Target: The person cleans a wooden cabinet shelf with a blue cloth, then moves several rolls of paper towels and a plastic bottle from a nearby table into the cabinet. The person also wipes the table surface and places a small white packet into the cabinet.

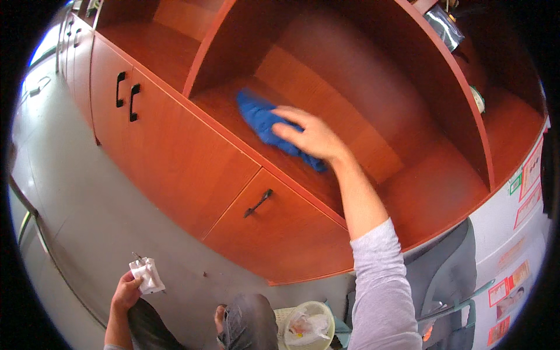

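My right hand [313, 133] presses a crumpled blue cloth [267, 120] onto the shelf board of a reddish-brown wooden cabinet [175, 157], inside an otherwise bare-looking compartment near its front edge. The cloth's far end is blurred. Low on the left, my left hand [129, 288] pinches a small white packet [148, 275] between thumb and fingers, above the grey floor; a thin metal piece shows at the packet's top.
Black handles [258, 203] stick out from the cabinet doors. Upright dividers [470, 96] bound the compartment. A lined waste bin [308, 326] stands beside my knee. A dark grey chair [446, 262] is at the right, near a wall with posted sheets [498, 293].
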A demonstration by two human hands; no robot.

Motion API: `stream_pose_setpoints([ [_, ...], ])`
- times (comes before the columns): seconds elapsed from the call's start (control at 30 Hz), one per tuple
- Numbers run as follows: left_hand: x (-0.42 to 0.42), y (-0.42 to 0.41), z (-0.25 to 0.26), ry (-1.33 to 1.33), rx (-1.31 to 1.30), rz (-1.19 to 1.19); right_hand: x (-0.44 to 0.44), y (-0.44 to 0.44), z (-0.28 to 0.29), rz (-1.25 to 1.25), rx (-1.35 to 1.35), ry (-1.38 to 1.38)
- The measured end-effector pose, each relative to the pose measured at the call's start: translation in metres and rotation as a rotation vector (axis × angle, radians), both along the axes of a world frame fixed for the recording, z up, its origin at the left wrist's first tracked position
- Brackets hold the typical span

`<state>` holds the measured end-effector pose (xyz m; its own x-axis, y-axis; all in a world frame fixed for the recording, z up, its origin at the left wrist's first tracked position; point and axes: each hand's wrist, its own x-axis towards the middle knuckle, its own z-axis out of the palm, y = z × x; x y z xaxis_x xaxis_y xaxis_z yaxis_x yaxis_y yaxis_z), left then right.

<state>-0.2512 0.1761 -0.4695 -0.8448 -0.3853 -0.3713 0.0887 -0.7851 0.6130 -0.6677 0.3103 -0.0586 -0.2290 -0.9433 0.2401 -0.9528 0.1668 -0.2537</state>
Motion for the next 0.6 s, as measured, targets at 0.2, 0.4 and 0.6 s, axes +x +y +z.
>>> stream_pose_setpoints([
  [0.2, -0.002, 0.009, 0.000, 0.036, -0.012, 0.060, -0.102, 0.016, 0.026, -0.529, -0.381, -0.270],
  [0.4, -0.001, 0.011, 0.016, -0.013, -0.016, 0.084, -0.138, 0.021, -0.016, -0.474, 0.113, 0.331],
  [0.6, -0.006, 0.013, 0.031, -0.011, -0.035, -0.023, -0.070, 0.060, 0.039, -0.521, -0.121, 0.689],
])
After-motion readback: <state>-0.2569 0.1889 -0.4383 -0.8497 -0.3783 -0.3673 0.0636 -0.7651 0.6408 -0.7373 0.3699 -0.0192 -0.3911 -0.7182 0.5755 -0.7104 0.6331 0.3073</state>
